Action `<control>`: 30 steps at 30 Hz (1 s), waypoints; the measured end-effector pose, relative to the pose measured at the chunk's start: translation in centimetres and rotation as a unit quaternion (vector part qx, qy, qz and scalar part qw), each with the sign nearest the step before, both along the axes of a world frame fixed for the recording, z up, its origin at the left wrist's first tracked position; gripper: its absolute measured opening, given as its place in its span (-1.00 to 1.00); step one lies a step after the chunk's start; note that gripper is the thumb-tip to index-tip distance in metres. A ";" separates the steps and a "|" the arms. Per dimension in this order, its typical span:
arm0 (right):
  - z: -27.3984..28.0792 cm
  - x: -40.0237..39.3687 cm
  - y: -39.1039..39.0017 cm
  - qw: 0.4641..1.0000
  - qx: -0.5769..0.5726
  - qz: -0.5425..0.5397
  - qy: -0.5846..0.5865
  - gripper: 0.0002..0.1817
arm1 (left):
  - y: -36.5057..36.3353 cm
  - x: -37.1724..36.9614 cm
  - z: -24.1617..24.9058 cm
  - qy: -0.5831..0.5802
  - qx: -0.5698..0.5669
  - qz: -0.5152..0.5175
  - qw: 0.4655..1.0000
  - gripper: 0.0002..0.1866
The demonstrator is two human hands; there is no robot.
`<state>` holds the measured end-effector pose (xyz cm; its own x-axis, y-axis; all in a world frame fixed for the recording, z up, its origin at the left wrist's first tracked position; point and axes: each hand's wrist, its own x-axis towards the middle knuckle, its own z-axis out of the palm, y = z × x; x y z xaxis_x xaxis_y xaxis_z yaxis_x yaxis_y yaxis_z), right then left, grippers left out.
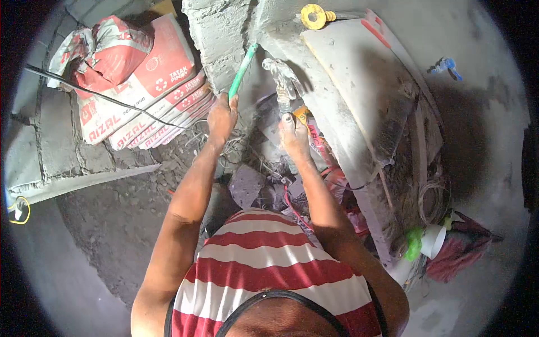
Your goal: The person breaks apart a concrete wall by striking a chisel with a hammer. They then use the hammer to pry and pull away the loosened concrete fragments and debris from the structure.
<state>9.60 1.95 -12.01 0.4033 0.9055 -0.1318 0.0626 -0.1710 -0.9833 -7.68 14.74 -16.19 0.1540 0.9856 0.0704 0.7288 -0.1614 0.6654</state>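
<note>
My left hand (223,118) is closed around the lower end of a slim green bar (243,71). The bar slants up and to the right, its far end close to the rough concrete column (218,42). My right hand (295,137) is also closed, thumb pointing forward; I cannot tell what it grips. Just beyond it lie a clear ribbed plastic piece (283,100) and a crumpled, dusty grey thing (285,74) that resembles a work glove. A yellow-and-red packet (315,135) shows beside my right wrist.
Stacked cement bags (140,106) stand at the left, with a black cable (101,90) across them. On the right leans a large pale board (359,73), a yellow spool (314,17) at its top. Broken rubble (247,185) and wires cover the ground before me. A white cup (432,241) lies lower right.
</note>
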 end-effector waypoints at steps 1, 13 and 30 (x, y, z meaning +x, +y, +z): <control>0.5 0.0 0.5 1.000 0.020 -0.003 -0.020 -0.48 | 0.0 0.2 -0.1 -0.007 -0.019 0.006 1.000 -0.57; 0.5 0.8 11.3 0.909 -0.055 0.003 -0.413 -0.37 | 0.1 1.3 -1.5 -0.096 -0.051 0.018 0.994 -0.49; 6.2 -1.3 9.2 0.940 0.005 -0.030 -0.341 -0.43 | 0.5 1.9 -2.3 -0.073 -0.031 0.004 0.997 -0.52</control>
<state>8.32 11.13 -5.86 0.4414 0.8783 0.1838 0.6694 -0.1859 -0.7193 -5.75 15.26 -18.44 0.1378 0.9900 0.0312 0.6243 -0.1112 0.7733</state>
